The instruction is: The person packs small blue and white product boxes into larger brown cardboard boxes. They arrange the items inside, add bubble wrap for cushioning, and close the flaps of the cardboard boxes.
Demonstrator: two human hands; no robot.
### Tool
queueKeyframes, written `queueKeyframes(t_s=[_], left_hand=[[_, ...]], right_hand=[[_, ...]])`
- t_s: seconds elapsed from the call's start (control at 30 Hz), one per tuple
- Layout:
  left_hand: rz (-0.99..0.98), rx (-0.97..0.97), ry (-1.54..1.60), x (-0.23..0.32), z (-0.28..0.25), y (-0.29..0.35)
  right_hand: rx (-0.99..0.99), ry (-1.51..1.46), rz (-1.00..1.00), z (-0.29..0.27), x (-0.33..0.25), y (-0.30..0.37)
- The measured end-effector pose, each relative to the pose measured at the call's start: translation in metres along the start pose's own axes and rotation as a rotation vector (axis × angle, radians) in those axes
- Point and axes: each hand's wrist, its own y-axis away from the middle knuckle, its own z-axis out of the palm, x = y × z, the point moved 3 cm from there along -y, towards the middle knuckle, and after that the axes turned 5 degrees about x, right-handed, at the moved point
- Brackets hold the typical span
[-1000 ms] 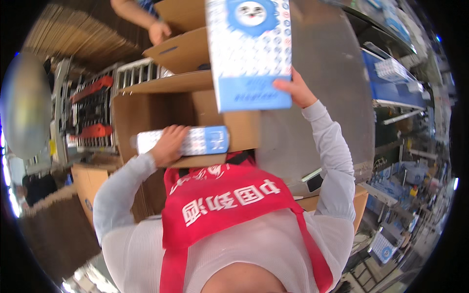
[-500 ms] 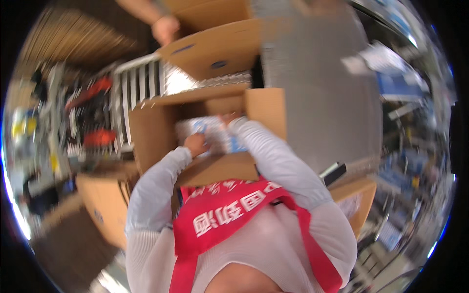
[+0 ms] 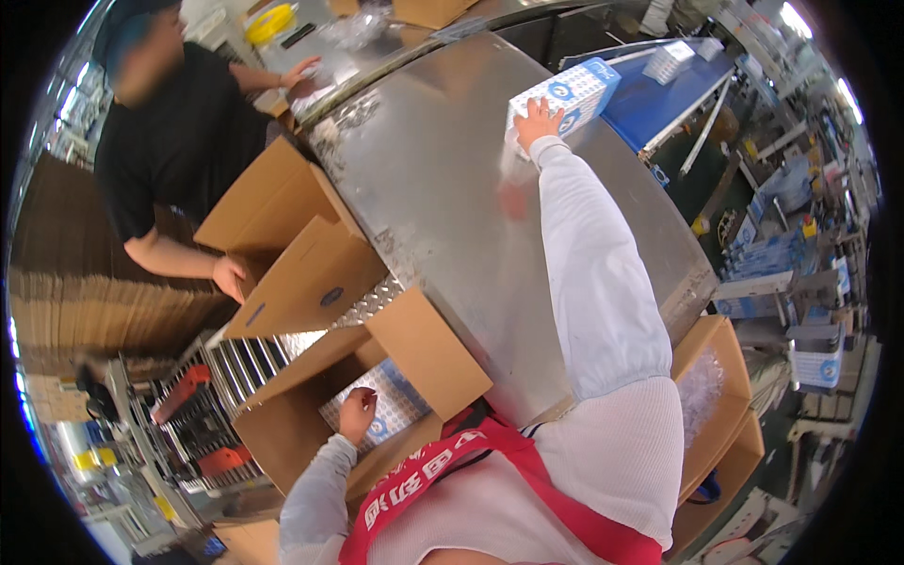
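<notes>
My right arm stretches far across the metal table. My right hand point(image 3: 539, 125) grips a white box with blue patterned print point(image 3: 584, 89), fingers spread over its near end. The box sits at the table's far right, beside a blue conveyor belt point(image 3: 673, 89). My left hand point(image 3: 357, 414), fingers loosely curled in with nothing visible in them, is over similar patterned boxes point(image 3: 388, 400) inside an open cardboard carton point(image 3: 428, 353). The carton stands close to my body with its flaps up. My left hand partly hides those boxes.
A co-worker in dark clothing point(image 3: 188, 122) holds another open carton point(image 3: 311, 273) at the left. Rollers point(image 3: 250, 363) run past the cartons. The steel table point(image 3: 443, 179) spans the middle. Further cartons point(image 3: 720, 386) stand at my right, and flattened cardboard point(image 3: 94, 311) is stacked far left.
My right hand has left the carton and reached out to a box by the belt. My left hand stays in the carton. The view has turned to the right.
</notes>
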Motion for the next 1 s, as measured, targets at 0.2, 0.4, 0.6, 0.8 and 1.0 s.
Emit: queueKeyframes(t_s=[0.2, 0.4, 0.6, 0.8, 1.0], left_hand=[[0.542, 0.184, -0.078, 0.252, -0.033, -0.066], [0.517, 0.192, -0.125, 0.349, 0.071, -0.175], [0.386, 0.047, 0.043, 0.365, 0.048, -0.202], [0.891, -0.040, 0.455, 0.331, -0.062, -0.088], [0.793, 0.138, 0.153, 0.191, -0.167, 0.028]], right_hand=[[0.381, -0.296, -0.332, -0.010, -0.011, 0.136], [0.516, -0.690, -0.202, -0.082, 0.053, 0.336], [0.797, -0.896, 0.831, 0.042, 0.252, 0.586], [-0.650, 0.026, 1.247, 0.165, 0.202, 0.793], [-0.499, -0.246, 0.979, 0.141, 0.180, 0.729]])
